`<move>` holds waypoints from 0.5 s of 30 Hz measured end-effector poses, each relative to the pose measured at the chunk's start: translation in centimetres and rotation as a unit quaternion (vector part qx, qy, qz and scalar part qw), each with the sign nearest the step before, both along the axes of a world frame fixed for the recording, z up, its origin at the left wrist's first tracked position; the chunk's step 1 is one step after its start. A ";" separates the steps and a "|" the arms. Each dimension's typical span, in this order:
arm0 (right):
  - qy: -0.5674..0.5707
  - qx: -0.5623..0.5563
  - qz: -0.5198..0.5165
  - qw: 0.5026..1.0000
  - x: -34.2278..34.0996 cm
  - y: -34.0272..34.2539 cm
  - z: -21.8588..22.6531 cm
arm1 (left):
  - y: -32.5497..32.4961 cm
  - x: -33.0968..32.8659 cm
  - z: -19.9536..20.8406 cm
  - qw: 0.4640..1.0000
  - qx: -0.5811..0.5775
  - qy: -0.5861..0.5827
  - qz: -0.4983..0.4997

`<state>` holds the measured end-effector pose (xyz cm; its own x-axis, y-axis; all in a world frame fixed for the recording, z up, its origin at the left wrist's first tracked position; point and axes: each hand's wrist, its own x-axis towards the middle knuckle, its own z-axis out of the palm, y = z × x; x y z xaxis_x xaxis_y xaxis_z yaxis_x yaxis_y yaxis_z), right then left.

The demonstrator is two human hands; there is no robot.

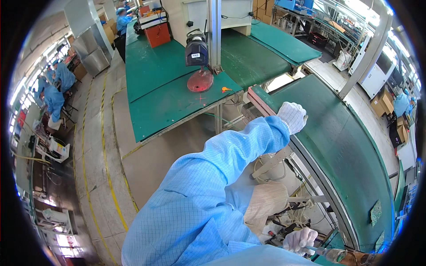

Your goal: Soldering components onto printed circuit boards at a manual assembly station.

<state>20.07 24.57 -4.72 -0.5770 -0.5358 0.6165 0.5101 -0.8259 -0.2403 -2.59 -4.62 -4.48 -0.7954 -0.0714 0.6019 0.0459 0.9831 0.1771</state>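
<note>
My left arm, in a blue checked sleeve, stretches out over the near side of a green conveyor belt point(337, 128). At its end my left hand point(293, 117), in a white glove, is curled closed above the belt's near rail. What it holds, if anything, is hidden. My right hand point(299, 240), also gloved in white, is low in the picture beside the conveyor frame. Its fingers are curled in, and a pale, partly clear thing point(330, 254) is next to it; I cannot make out what it is. Small green circuit boards point(376, 213) lie on the belt's near right part.
A green-topped table point(162, 99) stands ahead, bearing a black scanner-like device point(196, 49) over a red-lit round patch point(200, 81). A metal post point(214, 35) rises beside it. Cables point(284, 217) hang under the conveyor. Other people point(53, 95) in blue sit far left.
</note>
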 end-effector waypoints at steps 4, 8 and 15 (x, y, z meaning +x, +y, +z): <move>0.063 -0.049 0.096 0.992 -0.4 -0.6 0.4 | 0.0 -0.1 0.0 1.000 0.001 -0.009 0.002; 0.012 -0.067 0.099 0.993 0.6 -0.2 -0.9 | 0.0 -0.1 -0.2 1.000 -0.015 0.001 0.010; -0.019 -0.045 0.125 0.991 0.9 0.8 -3.1 | 0.1 0.1 0.0 0.999 -0.031 -0.014 0.017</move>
